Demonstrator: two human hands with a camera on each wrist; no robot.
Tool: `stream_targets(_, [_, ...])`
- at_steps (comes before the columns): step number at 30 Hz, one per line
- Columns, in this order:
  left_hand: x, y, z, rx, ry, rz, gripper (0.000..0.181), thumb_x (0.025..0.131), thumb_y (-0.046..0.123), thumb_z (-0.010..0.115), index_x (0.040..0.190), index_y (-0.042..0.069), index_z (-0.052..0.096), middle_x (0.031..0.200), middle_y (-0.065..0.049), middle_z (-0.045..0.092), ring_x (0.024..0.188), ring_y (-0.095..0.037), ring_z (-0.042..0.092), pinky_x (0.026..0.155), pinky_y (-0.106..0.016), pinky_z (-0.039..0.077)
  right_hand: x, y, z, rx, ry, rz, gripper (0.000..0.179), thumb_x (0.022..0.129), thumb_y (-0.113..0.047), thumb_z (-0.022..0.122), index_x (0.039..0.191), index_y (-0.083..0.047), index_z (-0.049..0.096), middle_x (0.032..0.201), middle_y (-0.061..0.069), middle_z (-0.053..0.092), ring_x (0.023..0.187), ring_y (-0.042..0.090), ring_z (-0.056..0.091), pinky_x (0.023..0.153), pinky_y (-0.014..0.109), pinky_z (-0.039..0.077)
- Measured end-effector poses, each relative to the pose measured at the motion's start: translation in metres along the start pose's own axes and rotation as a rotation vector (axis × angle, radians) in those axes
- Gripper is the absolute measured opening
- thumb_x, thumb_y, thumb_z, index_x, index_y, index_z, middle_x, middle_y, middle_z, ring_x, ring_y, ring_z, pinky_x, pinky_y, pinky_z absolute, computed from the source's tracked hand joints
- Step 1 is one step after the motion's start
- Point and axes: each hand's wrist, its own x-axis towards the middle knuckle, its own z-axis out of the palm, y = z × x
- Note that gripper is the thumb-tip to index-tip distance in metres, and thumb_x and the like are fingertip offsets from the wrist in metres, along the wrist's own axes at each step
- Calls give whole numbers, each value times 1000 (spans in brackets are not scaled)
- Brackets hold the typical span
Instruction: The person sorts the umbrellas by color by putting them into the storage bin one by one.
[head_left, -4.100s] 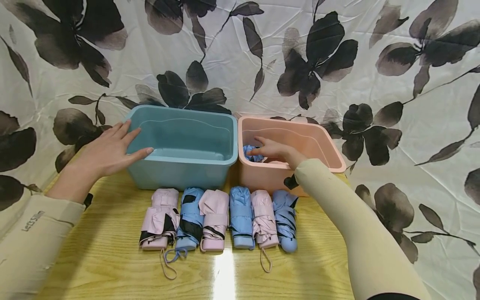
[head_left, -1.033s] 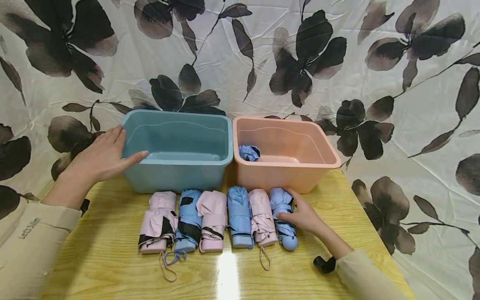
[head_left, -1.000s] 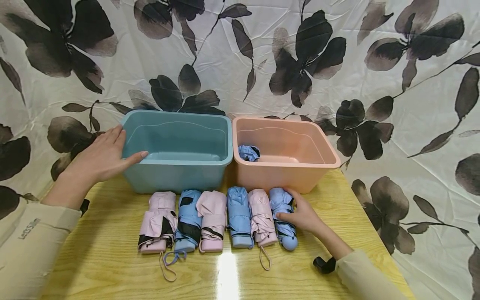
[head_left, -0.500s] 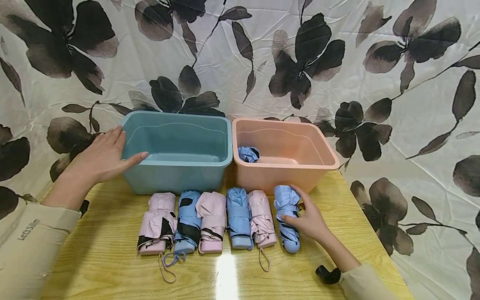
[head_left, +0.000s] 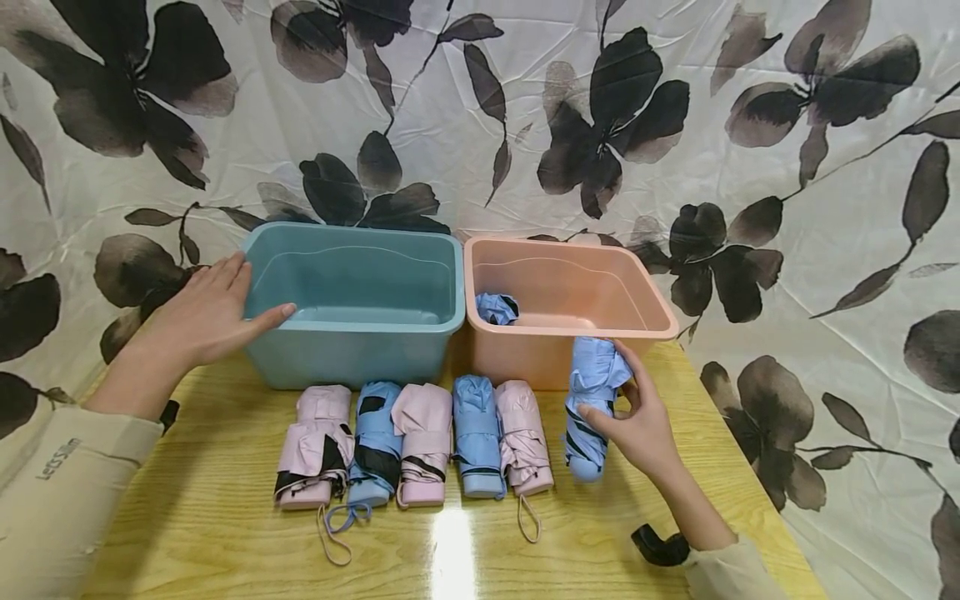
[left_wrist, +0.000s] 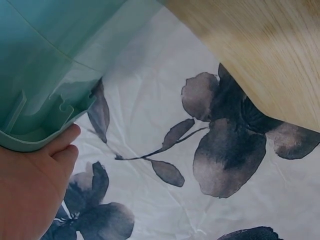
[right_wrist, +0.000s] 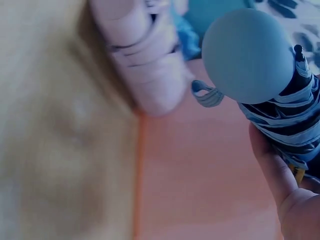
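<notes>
A teal bin (head_left: pixel 356 354) and a peach bin (head_left: pixel 517 354) are adjoining. The left sleeve (head_left: pixel 71 483), cut off, is reading "Lets Slim". The left hand (head_left: pixel 202 317) is resting extended fingers on teal; the right hand (head_left: pixel 645 425) is gripping, and partly hiding, a blue umbrella (head_left: pixel 591 400) before the peach bin.

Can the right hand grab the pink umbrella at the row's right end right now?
Probably not: the right hand is taken up gripping a blue umbrella, though nothing lies over that pink umbrella.
</notes>
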Motion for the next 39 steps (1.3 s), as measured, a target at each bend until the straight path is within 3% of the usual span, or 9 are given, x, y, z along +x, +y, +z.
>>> stream_targets(2, [1, 0, 0, 3, 2, 0, 112, 102, 72, 35, 156, -21, 4, 164, -43, 1, 152, -59, 7, 123, -69, 8, 5, -8, -1, 33, 35, -35, 100, 82, 12, 79, 165, -17, 30, 146, 11, 46, 114, 11, 59, 68, 20, 60])
stream_targets(5, [1, 0, -1, 9, -5, -2, 112, 102, 72, 35, 156, -21, 4, 164, -42, 0, 152, -59, 6, 123, -69, 7, 16, -20, -2, 112, 96, -96, 101, 80, 19, 76, 164, -11, 29, 148, 5, 43, 117, 17, 57, 70, 17, 59])
stream_targets(11, [1, 1, -1, 18, -13, -1, 111, 103, 71, 35, 156, -21, 3, 164, -42, 0, 152, -59, 4, 123, -68, 7, 48, -41, -9, 202, 214, -204, 101, 79, 23, 74, 163, -9, 30, 155, 6, 39, 122, 26, 52, 80, 17, 58])
stream_targets(16, [1, 3, 0, 15, -8, 0, 111, 103, 71, 35, 156, -21, 4, 164, -42, 0, 152, -59, 4, 123, -68, 7, 82, -57, -14, 205, 250, -220, 97, 82, 16, 76, 163, -15, 32, 157, 6, 39, 128, 27, 51, 93, 21, 54])
stream_targets(20, [0, 3, 0, 14, -12, -6, 112, 102, 72, 35, 156, -21, 4, 164, -43, 0, 152, -59, 6, 123, -68, 7, 109, -64, -13, 122, 268, -213, 94, 84, 4, 80, 163, -15, 32, 157, 7, 41, 130, 22, 50, 106, 27, 45])
stream_targets(25, [-1, 2, -1, 20, -9, -6, 111, 103, 72, 35, 156, -22, 5, 164, -43, 0, 151, -60, 8, 123, -69, 8, 144, -59, -7, 68, 251, -159, 95, 86, -6, 83, 164, -16, 30, 157, 9, 41, 138, 18, 48, 117, 33, 39])
stream_targets(30, [0, 1, -1, 22, -18, -7, 112, 103, 72, 34, 156, -21, 3, 163, -43, -1, 151, -60, 6, 123, -69, 7, 173, -49, -2, 0, 186, -29, 98, 86, -13, 84, 165, -21, 27, 162, 9, 36, 136, 24, 49, 109, 40, 47])
stream_targets(33, [0, 1, -1, 19, -19, -6, 112, 103, 72, 35, 155, -22, 3, 163, -43, -1, 151, -60, 6, 123, -69, 7, 186, -43, 3, -89, 147, 63, 99, 86, -18, 85, 165, -22, 26, 164, 10, 33, 137, 26, 46, 107, 44, 47])
stream_targets(39, [0, 2, 1, 12, -3, -4, 111, 102, 71, 36, 155, -22, 6, 163, -43, 1, 151, -60, 7, 122, -69, 8, 204, -33, 14, -197, 42, 176, 98, 85, -14, 83, 164, -14, 25, 165, 16, 31, 148, 29, 36, 118, 45, 39])
